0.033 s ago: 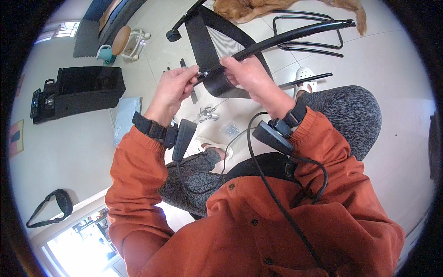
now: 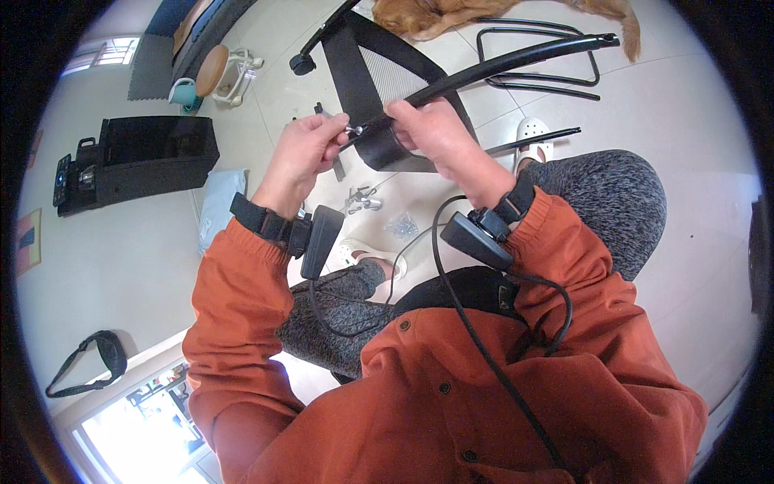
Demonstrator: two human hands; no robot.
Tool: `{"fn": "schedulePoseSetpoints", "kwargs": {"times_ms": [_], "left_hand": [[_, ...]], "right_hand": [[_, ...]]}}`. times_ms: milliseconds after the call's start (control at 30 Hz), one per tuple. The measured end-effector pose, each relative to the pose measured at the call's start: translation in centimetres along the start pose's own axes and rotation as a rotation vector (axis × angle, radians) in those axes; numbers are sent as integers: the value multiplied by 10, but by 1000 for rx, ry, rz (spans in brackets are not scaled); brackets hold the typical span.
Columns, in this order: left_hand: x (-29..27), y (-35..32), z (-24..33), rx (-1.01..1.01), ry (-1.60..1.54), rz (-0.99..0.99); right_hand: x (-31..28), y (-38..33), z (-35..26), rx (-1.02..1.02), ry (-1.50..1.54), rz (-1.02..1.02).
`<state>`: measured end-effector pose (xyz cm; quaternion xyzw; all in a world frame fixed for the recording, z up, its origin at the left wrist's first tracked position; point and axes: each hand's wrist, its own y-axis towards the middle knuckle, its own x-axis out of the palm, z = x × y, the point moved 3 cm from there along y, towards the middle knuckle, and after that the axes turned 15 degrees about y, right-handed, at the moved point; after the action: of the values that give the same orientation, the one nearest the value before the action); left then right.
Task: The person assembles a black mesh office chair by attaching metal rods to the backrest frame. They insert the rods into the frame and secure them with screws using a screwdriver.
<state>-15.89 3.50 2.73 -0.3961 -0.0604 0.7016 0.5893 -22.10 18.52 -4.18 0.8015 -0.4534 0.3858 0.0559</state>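
Observation:
A curved black metal tube (image 2: 524,63) slants across in front of me, its far end at the upper right. My right hand (image 2: 435,133) is closed around it near its lower end. Beside that end, my left hand (image 2: 308,145) pinches a small silver bolt (image 2: 355,129) between thumb and fingertips. The bolt's tip is at or very near the tube; whether it sits in a hole I cannot tell. Behind the tube lies a black mesh chair panel (image 2: 341,60) with a grey mesh middle, partly hidden by my hands.
On the tiled floor lie metal fittings (image 2: 363,199), a small clear bag (image 2: 401,226), a thin black tube (image 2: 564,132) and a black tubular frame (image 2: 482,56). A dog (image 2: 451,16) rests at the far side. A black cabinet-like appliance (image 2: 157,161) stands left.

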Motion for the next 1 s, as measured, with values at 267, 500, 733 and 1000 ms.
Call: {"fn": "schedulePoseSetpoints", "kwargs": {"times_ms": [267,500,733,1000], "left_hand": [[9,-1,26,507,684,238],[18,-14,32,920,1068,414],[25,-22,30,1091,950,616],[52,-28,0,-106,-606,21]], "right_hand": [[-4,5,2,13,8,2],[-2,2,-2,16,20,12],[-2,3,-3,-15,31,14],[-5,6,3,-29,-112,48]]}}
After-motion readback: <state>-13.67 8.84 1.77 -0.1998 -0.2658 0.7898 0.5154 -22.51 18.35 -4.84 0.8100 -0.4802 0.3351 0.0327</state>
